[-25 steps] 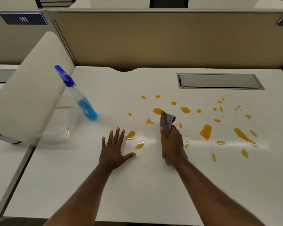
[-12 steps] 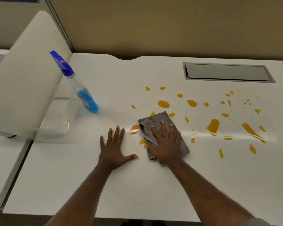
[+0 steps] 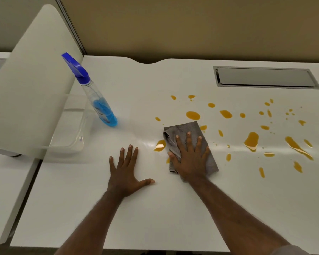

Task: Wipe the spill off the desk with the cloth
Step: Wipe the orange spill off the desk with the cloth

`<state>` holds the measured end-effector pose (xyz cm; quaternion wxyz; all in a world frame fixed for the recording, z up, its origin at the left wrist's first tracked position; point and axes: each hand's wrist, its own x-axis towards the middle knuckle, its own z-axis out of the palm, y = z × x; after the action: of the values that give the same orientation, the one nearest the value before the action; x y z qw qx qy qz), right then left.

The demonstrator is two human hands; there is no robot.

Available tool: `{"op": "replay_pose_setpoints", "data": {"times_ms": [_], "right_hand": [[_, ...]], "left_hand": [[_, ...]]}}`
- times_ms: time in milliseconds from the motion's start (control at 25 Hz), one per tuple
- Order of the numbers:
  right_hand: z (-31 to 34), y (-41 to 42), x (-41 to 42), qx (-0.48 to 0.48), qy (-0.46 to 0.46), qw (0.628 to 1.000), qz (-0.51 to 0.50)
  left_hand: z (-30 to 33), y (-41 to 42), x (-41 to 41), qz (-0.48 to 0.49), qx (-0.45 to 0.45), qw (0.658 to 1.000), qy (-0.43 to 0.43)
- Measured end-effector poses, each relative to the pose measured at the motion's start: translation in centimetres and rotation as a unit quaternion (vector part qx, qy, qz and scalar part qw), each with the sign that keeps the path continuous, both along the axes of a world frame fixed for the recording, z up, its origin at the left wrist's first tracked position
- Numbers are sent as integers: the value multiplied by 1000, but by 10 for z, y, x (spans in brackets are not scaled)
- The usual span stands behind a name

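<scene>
A white desk [image 3: 155, 208] carries an orange spill [image 3: 251, 139] scattered as several drops and puddles from the middle to the right. A grey cloth [image 3: 184, 128] lies flat on the spill's left part. My right hand [image 3: 190, 159] presses down on it with fingers spread and the thumb at the cloth's folded left edge. One orange puddle [image 3: 159, 145] sits just left of the cloth. My left hand [image 3: 126, 172] rests flat on bare desk, fingers apart, holding nothing.
A spray bottle [image 3: 99, 105] with blue liquid and a blue trigger stands at the left. A clear plastic tray [image 3: 70, 137] and a white curved side panel [image 3: 31, 80] lie beyond it. A grey cable hatch [image 3: 265, 78] sits at the back right, under a tan partition [image 3: 191, 24].
One second ago my right hand held the cloth bunched up; it has since laid the cloth flat and pressed on it. The left hand has stayed put. The view tilted downward.
</scene>
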<state>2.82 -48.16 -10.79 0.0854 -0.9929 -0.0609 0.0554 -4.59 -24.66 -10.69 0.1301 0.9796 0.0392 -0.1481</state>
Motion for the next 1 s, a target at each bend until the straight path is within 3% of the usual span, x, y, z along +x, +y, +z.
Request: {"op": "replay_pose_setpoints", "data": {"times_ms": [160,520,720,1000], "right_hand": [[1,-7,4,52,14,998,-44],[-10,-21,-16,-20,-32,999,-9],[-7,-5,3,-21,-23,998,-53],[-13,-23,-20,-36,-42,998,27]], "left_hand": [[-2,2,0,-6,1,1000,-6],[-2,4,-1,-7,-8,1000,-18],[-5,4,-1,-5,-8,1000,-16],[-5,4,-1,-2,-7,1000,-22]]}}
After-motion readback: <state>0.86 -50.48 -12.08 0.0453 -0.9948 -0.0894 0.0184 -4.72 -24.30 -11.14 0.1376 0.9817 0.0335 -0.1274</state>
